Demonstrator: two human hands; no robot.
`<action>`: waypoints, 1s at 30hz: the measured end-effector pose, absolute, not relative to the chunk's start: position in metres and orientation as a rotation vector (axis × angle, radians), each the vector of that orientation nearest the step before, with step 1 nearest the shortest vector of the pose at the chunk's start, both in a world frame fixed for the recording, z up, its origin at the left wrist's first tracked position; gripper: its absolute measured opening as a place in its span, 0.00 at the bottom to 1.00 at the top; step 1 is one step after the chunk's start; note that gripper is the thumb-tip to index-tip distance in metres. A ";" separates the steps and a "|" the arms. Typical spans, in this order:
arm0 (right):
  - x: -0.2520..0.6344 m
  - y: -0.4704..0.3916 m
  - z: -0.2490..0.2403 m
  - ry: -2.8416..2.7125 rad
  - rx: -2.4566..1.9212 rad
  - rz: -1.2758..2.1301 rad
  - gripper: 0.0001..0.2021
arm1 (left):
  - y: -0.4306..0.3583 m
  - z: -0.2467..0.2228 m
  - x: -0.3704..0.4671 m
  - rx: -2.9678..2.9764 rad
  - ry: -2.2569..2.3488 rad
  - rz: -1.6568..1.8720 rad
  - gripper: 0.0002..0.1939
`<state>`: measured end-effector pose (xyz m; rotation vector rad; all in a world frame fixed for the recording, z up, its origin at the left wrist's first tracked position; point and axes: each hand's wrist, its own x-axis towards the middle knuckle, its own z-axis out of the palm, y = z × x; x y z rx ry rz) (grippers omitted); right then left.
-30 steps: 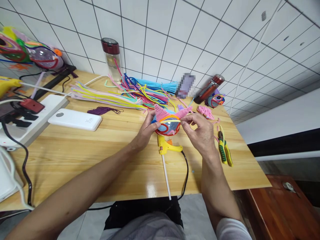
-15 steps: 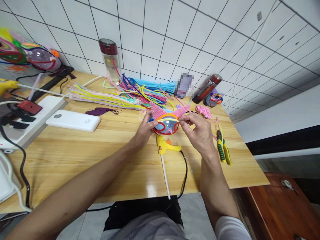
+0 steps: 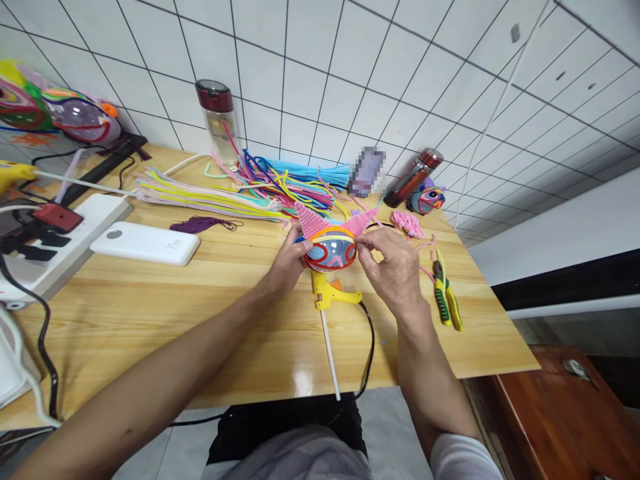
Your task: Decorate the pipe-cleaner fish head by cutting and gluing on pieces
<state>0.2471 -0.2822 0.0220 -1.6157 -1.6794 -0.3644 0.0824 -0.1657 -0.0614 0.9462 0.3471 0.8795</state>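
Observation:
A clear rounded craft piece (image 3: 334, 248) is trimmed with red and orange pipe cleaners and has two pink pointed ears. My left hand (image 3: 287, 263) grips its left side, thumb on the front. Across the top of its front runs a yellow pipe cleaner (image 3: 330, 238). My right hand (image 3: 393, 263) pinches at that strip's right end, fingertips against the craft piece. Just below, a yellow glue gun (image 3: 327, 293) stands on the table with a glue stick pointing toward me.
Bundles of pipe cleaners (image 3: 215, 197) lie at the back beside a glass bottle (image 3: 220, 127). A red flask (image 3: 415, 177) leans at back right. Green-yellow pliers (image 3: 445, 297) lie right, a white power bank (image 3: 145, 242) and power strip (image 3: 75, 240) left. A black cord (image 3: 371, 347) trails off the front edge.
Both hands and the craft piece have shifted very slightly left in view. The right hand still pinches at the yellow strip's right end.

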 end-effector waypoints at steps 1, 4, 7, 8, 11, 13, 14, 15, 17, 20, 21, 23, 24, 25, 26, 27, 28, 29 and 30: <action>0.247 -0.282 0.021 -1.684 -1.624 -0.386 0.11 | -0.166 -0.060 0.082 0.936 0.343 0.878 0.36; 0.246 -0.280 0.016 -1.714 -1.644 -0.454 0.11 | -0.166 -0.057 0.081 0.903 0.326 0.878 0.34; 0.244 -0.279 0.012 -1.757 -1.654 -0.518 0.12 | -0.167 -0.052 0.081 0.840 0.322 0.885 0.31; 0.243 -0.279 0.010 -1.768 -1.657 -0.534 0.13 | -0.167 -0.050 0.081 0.815 0.323 0.888 0.31; 0.238 -0.278 0.007 -1.793 -1.664 -0.566 0.15 | -0.168 -0.044 0.081 0.747 0.332 0.908 0.29; 0.236 -0.277 0.005 -1.814 -1.663 -0.568 0.15 | -0.169 -0.042 0.080 0.700 0.346 0.922 0.28; 0.235 -0.277 0.004 -1.822 -1.660 -0.563 0.16 | -0.169 -0.042 0.080 0.677 0.357 0.926 0.27; 0.235 -0.277 0.003 -1.827 -1.656 -0.552 0.16 | -0.169 -0.042 0.080 0.656 0.366 0.929 0.26; 0.234 -0.278 0.002 -1.818 -1.642 -0.515 0.17 | -0.168 -0.044 0.079 0.633 0.375 0.928 0.25; 0.233 -0.278 0.002 -1.765 -1.613 -0.432 0.17 | -0.167 -0.045 0.079 0.644 0.361 0.934 0.24; 0.232 -0.278 0.002 -1.739 -1.602 -0.404 0.17 | -0.167 -0.045 0.079 0.654 0.356 0.937 0.24; 0.232 -0.277 0.004 -1.687 -1.578 -0.365 0.16 | -0.167 -0.044 0.080 0.675 0.348 0.942 0.24; 0.232 -0.277 0.005 -1.662 -1.568 -0.358 0.15 | -0.167 -0.044 0.080 0.683 0.345 0.943 0.24; 0.232 -0.277 0.006 -1.634 -1.562 -0.363 0.15 | -0.167 -0.044 0.080 0.687 0.342 0.946 0.24; 0.232 -0.277 0.008 -1.603 -1.561 -0.380 0.14 | -0.167 -0.044 0.079 0.690 0.341 0.949 0.24; 0.233 -0.277 0.009 -1.568 -1.561 -0.407 0.13 | -0.167 -0.044 0.079 0.689 0.340 0.952 0.24; 0.233 -0.277 0.010 -1.536 -1.558 -0.440 0.12 | -0.167 -0.045 0.079 0.686 0.342 0.953 0.24; 0.234 -0.278 0.011 -1.511 -1.550 -0.473 0.11 | -0.166 -0.045 0.079 0.679 0.346 0.952 0.25; 0.234 -0.278 0.012 -1.495 -1.536 -0.501 0.10 | -0.165 -0.046 0.078 0.666 0.353 0.947 0.25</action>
